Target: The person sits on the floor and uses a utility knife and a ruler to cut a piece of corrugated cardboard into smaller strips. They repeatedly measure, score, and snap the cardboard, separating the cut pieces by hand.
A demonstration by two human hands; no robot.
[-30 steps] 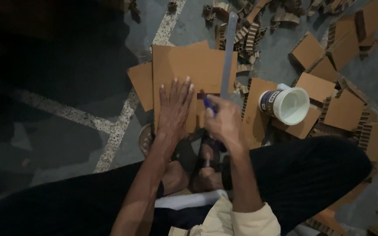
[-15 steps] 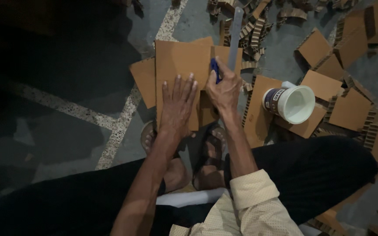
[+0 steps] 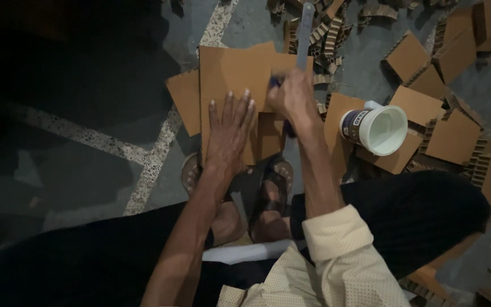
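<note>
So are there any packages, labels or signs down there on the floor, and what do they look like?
White tub: round, open, on its side on cardboard pieces right of the right hand.
Label: dark band round the tub's outside with pale markings.
No signs or screens in view.

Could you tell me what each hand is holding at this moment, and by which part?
The right hand grips a blue-handled tool by its handle. The left hand holds nothing; it presses flat on the cardboard sheet.
</note>
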